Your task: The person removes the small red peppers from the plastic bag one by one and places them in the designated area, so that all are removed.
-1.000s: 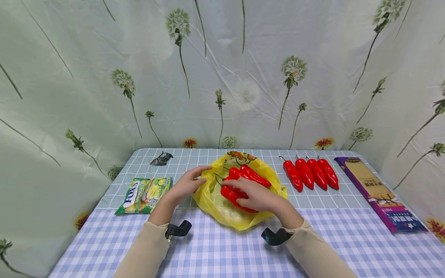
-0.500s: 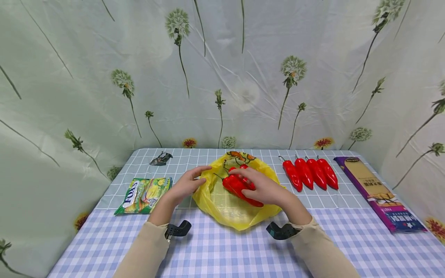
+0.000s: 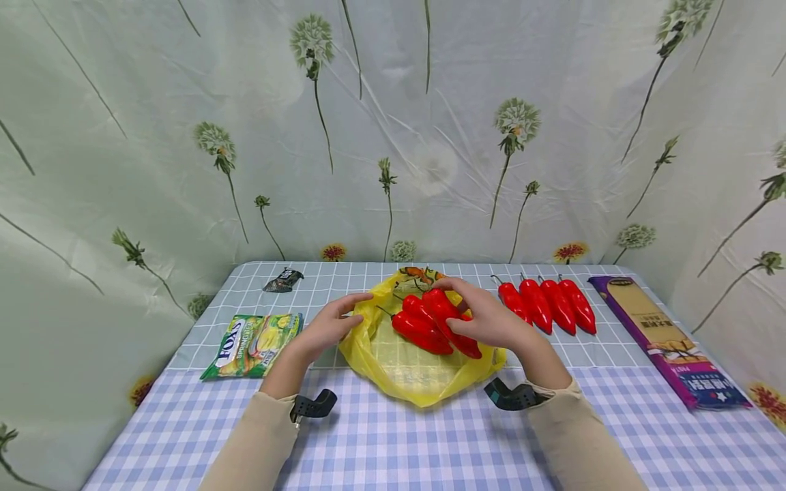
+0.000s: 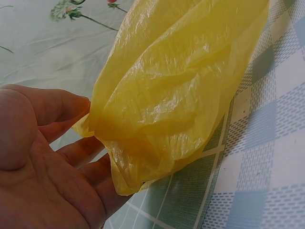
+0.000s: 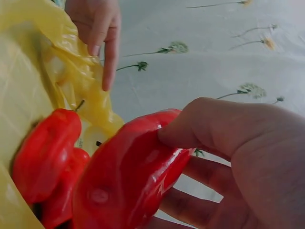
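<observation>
A: What's diff vs a sec ago?

B: Right hand (image 3: 491, 322) was low over the peppers at the near side of the yellow bag (image 3: 393, 368); now it's moved back and to the right inside the bag, thumb and fingers wrapped round one red pepper (image 3: 451, 320), lifting it off the others. Wrist cam confirms the grasp on that pepper (image 5: 128, 186).

A: Left hand?

B: Left hand (image 3: 331, 326) hasn't shifted. Fingers relaxed and fairly straight, touching the bag's left rim; bag edge (image 4: 157, 109) lies against the fingertips, not pinched as far as I can see.

A: Rest of the peppers?

B: Two more red peppers (image 3: 420, 327) lie in the bag, just left of the held one. Row of four peppers (image 3: 546, 305) right of the bag, close to the right hand.

A: Room around the bag?

B: Green snack pack (image 3: 254, 344) left of the bag, beyond the left hand. Purple box (image 3: 669, 341) well right, near the table (image 3: 399, 443) edge. Small dark wrapper (image 3: 282, 279) back-left. Checked cloth in front of the bag is open; curtain right behind it.
</observation>
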Available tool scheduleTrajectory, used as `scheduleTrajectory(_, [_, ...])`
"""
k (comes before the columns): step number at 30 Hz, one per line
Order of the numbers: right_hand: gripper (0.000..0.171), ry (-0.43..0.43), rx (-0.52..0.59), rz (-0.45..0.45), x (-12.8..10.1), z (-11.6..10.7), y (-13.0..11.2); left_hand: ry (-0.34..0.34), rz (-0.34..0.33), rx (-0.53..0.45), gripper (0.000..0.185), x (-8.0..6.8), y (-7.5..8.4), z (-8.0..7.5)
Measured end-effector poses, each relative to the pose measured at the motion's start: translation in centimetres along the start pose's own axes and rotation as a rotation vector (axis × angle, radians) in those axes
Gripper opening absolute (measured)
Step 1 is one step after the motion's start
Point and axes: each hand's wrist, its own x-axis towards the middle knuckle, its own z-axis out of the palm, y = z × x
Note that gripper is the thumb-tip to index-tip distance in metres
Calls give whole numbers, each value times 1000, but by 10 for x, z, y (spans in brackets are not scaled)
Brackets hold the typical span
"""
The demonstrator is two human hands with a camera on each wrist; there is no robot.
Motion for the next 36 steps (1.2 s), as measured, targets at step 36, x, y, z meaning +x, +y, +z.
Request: scheduleTrajectory(36, [65,116,37,126,-24,-52,31,-1,6,4,47,0,0,1])
